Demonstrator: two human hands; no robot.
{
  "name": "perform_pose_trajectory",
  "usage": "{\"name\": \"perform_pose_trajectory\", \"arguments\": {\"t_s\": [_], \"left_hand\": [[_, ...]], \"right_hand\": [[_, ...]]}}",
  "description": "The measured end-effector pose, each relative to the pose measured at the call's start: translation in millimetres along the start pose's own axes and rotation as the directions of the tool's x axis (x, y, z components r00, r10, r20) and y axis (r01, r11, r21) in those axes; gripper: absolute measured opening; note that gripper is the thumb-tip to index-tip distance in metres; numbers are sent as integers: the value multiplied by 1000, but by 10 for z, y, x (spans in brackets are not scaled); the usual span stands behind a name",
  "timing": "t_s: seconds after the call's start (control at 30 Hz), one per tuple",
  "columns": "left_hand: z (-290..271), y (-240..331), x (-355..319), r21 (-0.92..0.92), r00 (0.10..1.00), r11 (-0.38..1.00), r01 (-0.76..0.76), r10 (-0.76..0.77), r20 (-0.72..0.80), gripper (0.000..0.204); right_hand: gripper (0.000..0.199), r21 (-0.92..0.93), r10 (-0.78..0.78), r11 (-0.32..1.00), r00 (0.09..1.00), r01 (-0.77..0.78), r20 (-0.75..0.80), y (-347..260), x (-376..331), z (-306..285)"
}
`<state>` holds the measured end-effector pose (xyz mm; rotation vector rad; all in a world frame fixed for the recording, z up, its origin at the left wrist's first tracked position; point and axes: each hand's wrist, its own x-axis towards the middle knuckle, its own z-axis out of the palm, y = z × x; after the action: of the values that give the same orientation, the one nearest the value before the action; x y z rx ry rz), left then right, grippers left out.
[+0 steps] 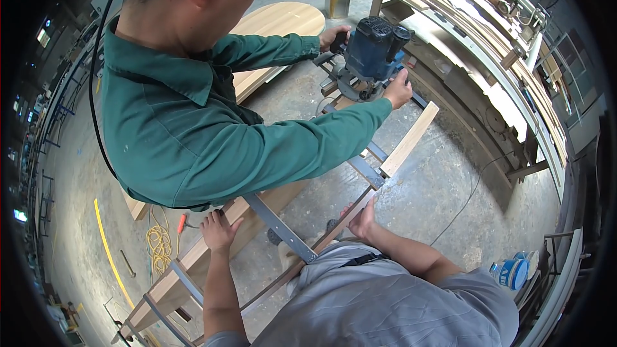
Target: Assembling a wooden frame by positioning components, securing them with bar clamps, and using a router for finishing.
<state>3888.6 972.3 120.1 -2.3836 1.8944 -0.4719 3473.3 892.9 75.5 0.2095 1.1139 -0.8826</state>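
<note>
My left hand (218, 230) grips a long wooden beam (193, 254), fingers over its top and thumb apart on the near side. My right hand (364, 220) is closed from below around a narrow brown rail (344, 223) in front of my body. Flat grey metal crossbars (279, 226) run between the beam and the rail. Across from me, a co-worker in a green jacket (193, 135) holds a blue router (371, 51) by both side handles, over the frame's far end. A pale wooden strip (411, 138) sticks out there.
A workbench (450, 26) loaded with long boards stands at the far right. An oval wooden top (283, 19) lies behind the co-worker. A yellow coiled cord (159, 244) and a red-handled tool (181, 222) lie on the floor at left. Blue-and-white buckets (512, 274) stand at right.
</note>
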Motion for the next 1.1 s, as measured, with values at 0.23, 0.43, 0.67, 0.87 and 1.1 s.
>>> {"name": "perform_pose_trajectory", "arguments": {"t_s": [0.23, 0.43, 0.67, 0.87, 1.1], "left_hand": [[-38, 5, 0, -84, 999, 996, 36, -37, -14, 78], [-33, 1, -9, -101, 999, 994, 51, -52, 0, 78], [-14, -42, -59, -146, 998, 988, 57, -61, -27, 78], [46, -30, -41, -143, 998, 988, 57, -61, -26, 80], [61, -96, -83, -158, 995, 983, 91, -97, -36, 83]], "right_hand": [[88, 11, -3, 1000, 1000, 3, -5, 7, 24, -7], [91, -11, -6, 1000, 1000, 7, 15, 30, 56, -43], [88, -6, -3, 1000, 1000, 3, 16, 73, 60, -52], [92, -25, 6, 1000, 999, -7, -36, 84, 86, -68], [93, -40, 7, 999, 1000, -6, 21, 111, 104, -52]]}}
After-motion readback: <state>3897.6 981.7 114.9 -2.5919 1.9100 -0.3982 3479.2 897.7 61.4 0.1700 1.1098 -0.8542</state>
